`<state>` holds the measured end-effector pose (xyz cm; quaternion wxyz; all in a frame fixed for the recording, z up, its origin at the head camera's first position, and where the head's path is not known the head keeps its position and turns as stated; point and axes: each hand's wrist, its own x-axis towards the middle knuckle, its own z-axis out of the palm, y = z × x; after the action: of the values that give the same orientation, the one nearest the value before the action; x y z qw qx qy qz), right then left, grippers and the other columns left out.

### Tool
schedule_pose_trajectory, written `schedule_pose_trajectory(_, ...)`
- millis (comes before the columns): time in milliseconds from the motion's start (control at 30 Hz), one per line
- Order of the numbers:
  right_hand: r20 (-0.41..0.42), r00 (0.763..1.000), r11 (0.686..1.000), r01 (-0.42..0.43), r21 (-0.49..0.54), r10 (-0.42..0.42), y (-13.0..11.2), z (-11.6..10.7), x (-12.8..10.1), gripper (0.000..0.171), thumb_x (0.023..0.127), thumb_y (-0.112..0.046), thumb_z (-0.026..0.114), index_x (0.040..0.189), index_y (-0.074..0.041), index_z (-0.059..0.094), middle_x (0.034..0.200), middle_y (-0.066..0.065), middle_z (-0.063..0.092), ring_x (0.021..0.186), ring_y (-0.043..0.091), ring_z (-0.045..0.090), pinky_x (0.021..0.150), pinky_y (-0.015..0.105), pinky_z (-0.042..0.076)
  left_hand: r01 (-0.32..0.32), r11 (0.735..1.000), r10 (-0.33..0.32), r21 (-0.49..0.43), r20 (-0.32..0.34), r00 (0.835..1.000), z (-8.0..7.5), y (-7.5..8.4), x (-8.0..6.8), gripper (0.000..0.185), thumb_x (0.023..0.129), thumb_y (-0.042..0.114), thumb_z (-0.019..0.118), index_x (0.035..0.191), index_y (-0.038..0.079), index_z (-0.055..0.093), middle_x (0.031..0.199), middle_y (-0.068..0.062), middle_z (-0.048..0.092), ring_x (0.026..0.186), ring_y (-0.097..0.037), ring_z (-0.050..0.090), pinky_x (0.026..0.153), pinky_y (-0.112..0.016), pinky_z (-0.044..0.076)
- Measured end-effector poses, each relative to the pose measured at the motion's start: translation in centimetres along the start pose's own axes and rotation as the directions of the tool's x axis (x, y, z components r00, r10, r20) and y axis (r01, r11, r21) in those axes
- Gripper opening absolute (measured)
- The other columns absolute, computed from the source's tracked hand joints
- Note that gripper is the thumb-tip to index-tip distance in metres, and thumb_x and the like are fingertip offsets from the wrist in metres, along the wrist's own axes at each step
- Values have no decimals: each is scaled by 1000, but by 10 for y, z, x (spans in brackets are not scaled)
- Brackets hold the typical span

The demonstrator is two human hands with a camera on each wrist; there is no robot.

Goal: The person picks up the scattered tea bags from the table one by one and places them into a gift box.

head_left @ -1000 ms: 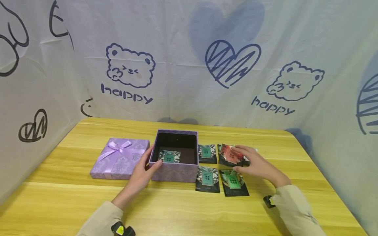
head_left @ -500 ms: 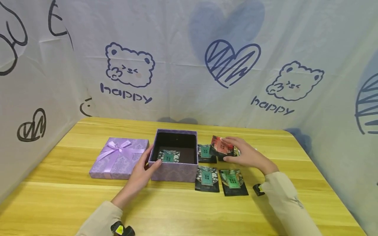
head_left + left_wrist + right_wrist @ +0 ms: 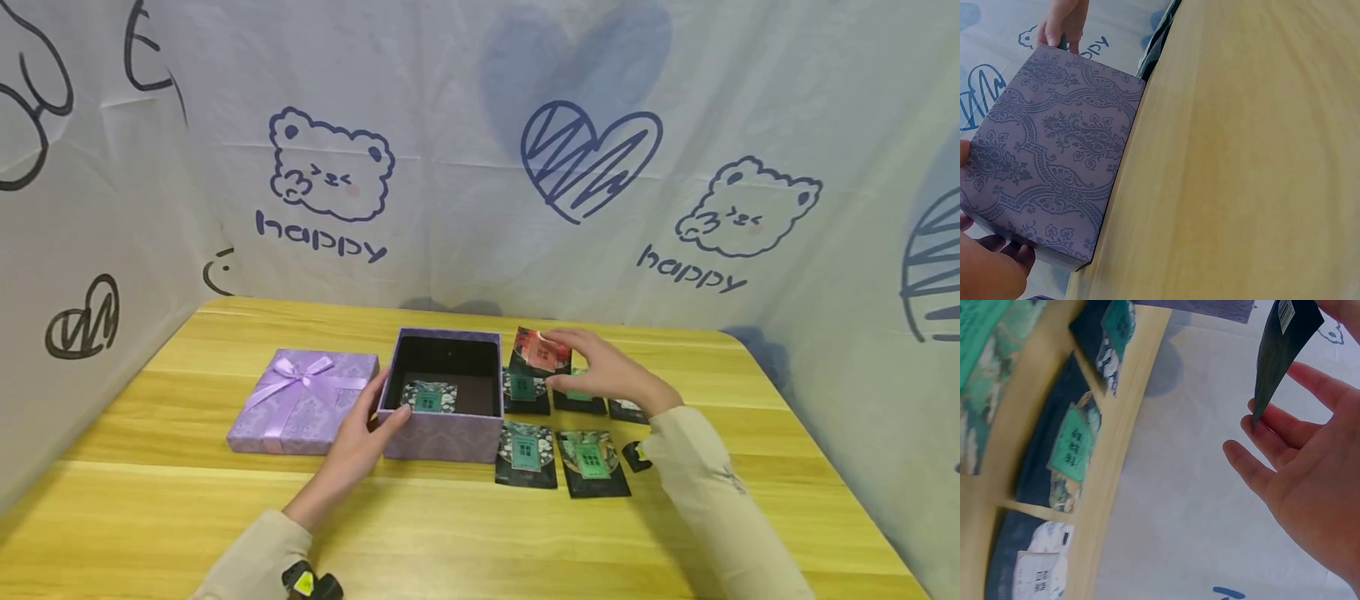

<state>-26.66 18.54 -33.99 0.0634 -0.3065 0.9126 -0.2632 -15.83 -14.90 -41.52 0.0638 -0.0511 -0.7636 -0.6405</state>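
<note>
- The red packet is off the table, tilted, held in the air behind the near rows and just to the right of the box; a second ago it was farther right, over the back row, so it has come closer to the box but is not inside
- The right hand pinches it by its right edge between thumb and fingers; the right wrist view shows its dark back with a barcode, fingertips against that side
- With that shift, the green packet and white packet of the back row show more fully, and the red one now hangs partly in front of the leftmost back packet
- The box stands open in the same place, one teal-labelled packet lying in it as before; I judge the red packet's handling to be midway
- The left hand grips the box at its near left corner, thumb on the rim, unchanged, which likely steadies it
- Two front packets, one teal and one green, lie untouched on the table
- The lid with its bow rests left of the box, also unmoved
</note>
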Motion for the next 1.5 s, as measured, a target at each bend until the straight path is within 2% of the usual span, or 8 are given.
schedule_pose_trajectory(267,7,999,999,48,8,-48,-10,1,10,74,87,-38,71,148,-11,39,151,18,34,137,38,30,107,63,29,7,1000,-7,-9,1,1000,-1,-1,-1,69,96,14,61,153,4,23,151,-27,29,135,-40,33,110,-44,32)
schedule_pose_trajectory(367,27,998,998,61,23,-62,-16,4,14,73,87,-36,71,148,-10,40,150,16,36,136,37,32,107,60,30,9,1000,-9,-9,0,1000,-2,0,-1,69,96,14,61,153,5,23,151,-27,29,135,-40,34,109,-44,32)
schedule_pose_trajectory(633,98,993,997,76,-34,-72,-34,7,23,73,86,-41,71,147,-13,42,151,14,35,138,35,29,108,59,29,11,1000,-11,-2,5,1000,-2,0,-1,70,96,15,61,153,5,23,151,-26,29,135,-39,34,109,-43,33)
schedule_pose_trajectory(1067,237,966,981,140,-134,-105,-67,7,42,73,88,-48,65,149,-19,40,153,9,32,139,30,28,110,53,30,9,1000,-9,-1,2,1000,-2,-1,0,69,96,14,61,153,5,23,152,-26,27,136,-39,33,109,-43,33)
schedule_pose_trajectory(1333,293,949,981,157,-111,-119,-79,13,52,71,89,-48,64,149,-18,40,153,10,32,139,30,29,111,54,29,17,1000,-17,-5,16,1000,-1,2,0,70,96,15,61,153,5,22,153,-26,26,137,-39,31,110,-44,32)
schedule_pose_trajectory(1500,306,945,984,151,-96,-115,-81,17,59,70,89,-46,65,148,-19,41,151,7,36,136,28,34,109,51,32,12,1000,-12,-12,16,1000,0,2,0,70,96,14,61,153,4,22,152,-26,28,136,-39,33,109,-44,33)
